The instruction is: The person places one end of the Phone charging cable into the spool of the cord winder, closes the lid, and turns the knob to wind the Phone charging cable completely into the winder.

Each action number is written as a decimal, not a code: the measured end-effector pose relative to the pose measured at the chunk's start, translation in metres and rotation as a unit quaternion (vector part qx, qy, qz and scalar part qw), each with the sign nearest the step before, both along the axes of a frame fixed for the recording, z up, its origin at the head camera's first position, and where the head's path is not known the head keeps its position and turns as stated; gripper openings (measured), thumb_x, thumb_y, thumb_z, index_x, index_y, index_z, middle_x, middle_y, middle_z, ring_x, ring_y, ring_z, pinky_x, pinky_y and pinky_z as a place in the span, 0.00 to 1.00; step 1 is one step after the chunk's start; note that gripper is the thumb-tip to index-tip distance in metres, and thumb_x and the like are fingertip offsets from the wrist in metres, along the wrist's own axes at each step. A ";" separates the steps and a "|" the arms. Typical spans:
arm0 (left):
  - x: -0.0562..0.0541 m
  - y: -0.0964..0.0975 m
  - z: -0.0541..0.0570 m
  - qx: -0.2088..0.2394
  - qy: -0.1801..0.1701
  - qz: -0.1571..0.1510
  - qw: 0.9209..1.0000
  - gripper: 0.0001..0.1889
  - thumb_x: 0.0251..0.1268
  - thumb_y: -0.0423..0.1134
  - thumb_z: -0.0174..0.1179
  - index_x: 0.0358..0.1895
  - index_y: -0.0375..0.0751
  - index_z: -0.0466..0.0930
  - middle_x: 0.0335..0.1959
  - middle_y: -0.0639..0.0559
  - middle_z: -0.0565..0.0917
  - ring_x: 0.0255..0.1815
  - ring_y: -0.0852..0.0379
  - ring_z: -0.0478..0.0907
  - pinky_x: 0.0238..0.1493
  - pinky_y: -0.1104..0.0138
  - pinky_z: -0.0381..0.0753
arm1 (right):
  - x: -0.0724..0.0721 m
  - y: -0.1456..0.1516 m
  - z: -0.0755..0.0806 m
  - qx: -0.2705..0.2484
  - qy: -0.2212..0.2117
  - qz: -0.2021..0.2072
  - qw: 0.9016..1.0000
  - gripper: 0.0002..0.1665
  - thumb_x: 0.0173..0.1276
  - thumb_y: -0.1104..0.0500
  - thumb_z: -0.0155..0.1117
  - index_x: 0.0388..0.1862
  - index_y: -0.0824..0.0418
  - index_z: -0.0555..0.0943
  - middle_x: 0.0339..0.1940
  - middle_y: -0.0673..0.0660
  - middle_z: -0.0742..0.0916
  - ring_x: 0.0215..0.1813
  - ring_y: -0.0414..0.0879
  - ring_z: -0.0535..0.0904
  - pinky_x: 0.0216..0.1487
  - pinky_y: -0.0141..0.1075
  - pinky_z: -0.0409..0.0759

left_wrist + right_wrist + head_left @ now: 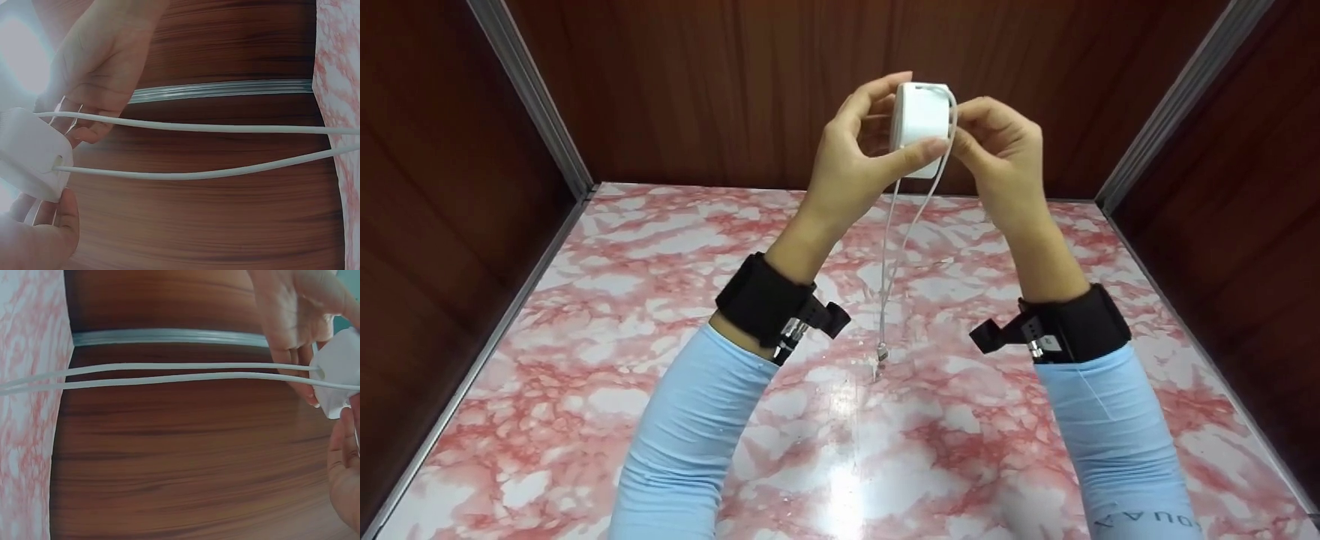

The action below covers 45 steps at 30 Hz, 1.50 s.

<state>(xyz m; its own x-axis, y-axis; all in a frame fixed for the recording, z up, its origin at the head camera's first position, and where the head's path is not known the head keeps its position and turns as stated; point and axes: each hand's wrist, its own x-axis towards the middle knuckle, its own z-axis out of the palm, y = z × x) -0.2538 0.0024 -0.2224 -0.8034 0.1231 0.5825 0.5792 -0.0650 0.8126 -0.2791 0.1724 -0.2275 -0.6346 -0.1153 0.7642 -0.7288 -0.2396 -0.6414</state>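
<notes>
One pale blue sleeve (675,457) is seen at the left, topped by a black wrist band (761,300), and from it the left forearm is angled forward and inward over the red-and-white table (562,375). The left hand (847,161) is raised well above the surface, its wrist kept nearly straight; its thumb is laid across the near face of the white box (926,116) and its fingers are curled round the left and far sides, so the box is gripped firmly in mid-air between both hands. By this hold the weight is probably borne on the left, while the right edge is left within reach. Below, the white cord (180,176) is let hang in two strands, one coming from a small slot in the box, the other passing down its right edge; they are likely drawn almost straight by the plug (883,352) at the bottom, though whether the table is touched by it cannot be told. Further right, the right hand (1005,157) is bent inward, thumb and forefinger nearly closed at the cord and the box's edge; which of these is pinched cannot be told. At the far right, the forearm is held steeply upright above a second blue sleeve (1117,435).
</notes>
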 end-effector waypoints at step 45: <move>-0.001 -0.001 -0.006 0.001 -0.009 0.010 1.000 0.34 0.51 0.38 0.72 0.64 0.42 0.71 0.54 0.49 0.77 0.51 0.55 0.73 0.48 0.67 0.80 | -0.004 -0.003 -0.008 0.067 0.119 -0.141 0.981 0.06 0.57 0.80 0.62 0.29 0.74 0.83 0.29 0.46 0.85 0.32 0.38 0.76 0.34 0.27 0.73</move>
